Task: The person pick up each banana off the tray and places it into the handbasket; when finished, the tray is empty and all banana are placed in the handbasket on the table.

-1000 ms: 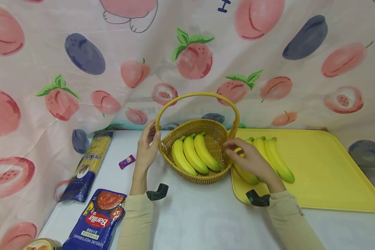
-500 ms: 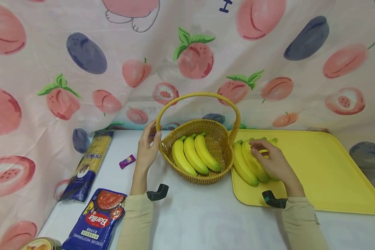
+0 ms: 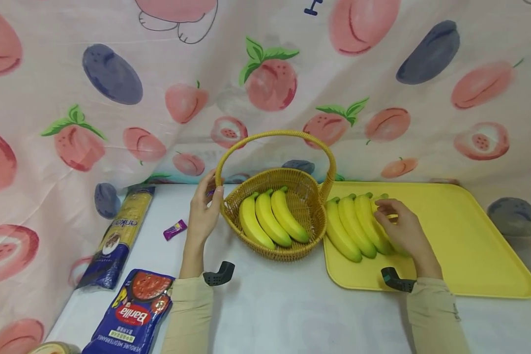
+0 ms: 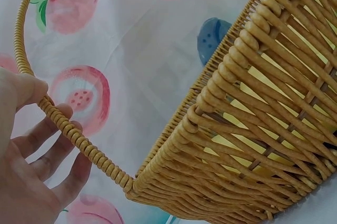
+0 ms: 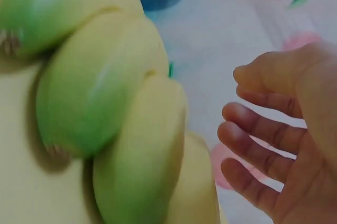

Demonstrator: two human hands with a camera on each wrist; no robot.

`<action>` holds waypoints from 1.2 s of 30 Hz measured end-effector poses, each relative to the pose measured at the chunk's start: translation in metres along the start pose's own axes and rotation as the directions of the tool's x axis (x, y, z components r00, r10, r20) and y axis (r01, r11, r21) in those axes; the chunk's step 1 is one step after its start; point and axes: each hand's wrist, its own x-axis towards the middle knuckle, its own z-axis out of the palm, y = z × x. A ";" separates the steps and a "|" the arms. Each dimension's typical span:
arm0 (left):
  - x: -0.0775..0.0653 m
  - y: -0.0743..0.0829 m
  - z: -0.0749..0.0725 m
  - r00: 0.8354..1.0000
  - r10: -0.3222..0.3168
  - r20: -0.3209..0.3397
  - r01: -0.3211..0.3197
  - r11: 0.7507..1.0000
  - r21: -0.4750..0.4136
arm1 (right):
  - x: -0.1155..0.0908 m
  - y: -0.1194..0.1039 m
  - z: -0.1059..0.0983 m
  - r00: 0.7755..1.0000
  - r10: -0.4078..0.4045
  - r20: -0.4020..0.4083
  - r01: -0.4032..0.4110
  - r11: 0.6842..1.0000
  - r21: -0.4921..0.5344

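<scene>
left hand [image 3: 203,210] grip: round basket handle [image 3: 276,133] | right hand [image 3: 402,228] grip: relaxed, loose | rightmost banana [image 3: 398,247]: mostly hidden

R hand [image 5: 313,150] nr green-tipped bananas [image 5: 102,81], fingers bent, gap btwn; yellow tray [image 5: 26,182] L, fruit-print cloth [image 5: 210,39] bhd.
</scene>
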 end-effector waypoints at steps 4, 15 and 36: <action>0.000 -0.001 -0.001 1.000 0.000 -0.003 0.000 1.000 0.005 | 0.000 0.010 -0.005 0.998 0.056 0.018 -0.056 0.998 -0.003; -0.002 0.000 0.000 1.000 0.000 -0.002 0.000 1.000 -0.006 | -0.001 0.037 -0.004 0.899 0.321 0.298 -0.304 0.947 -0.104; -0.001 0.001 0.000 1.000 0.014 -0.004 -0.014 1.000 0.004 | -0.004 0.029 -0.015 0.894 0.337 0.295 -0.347 0.938 -0.020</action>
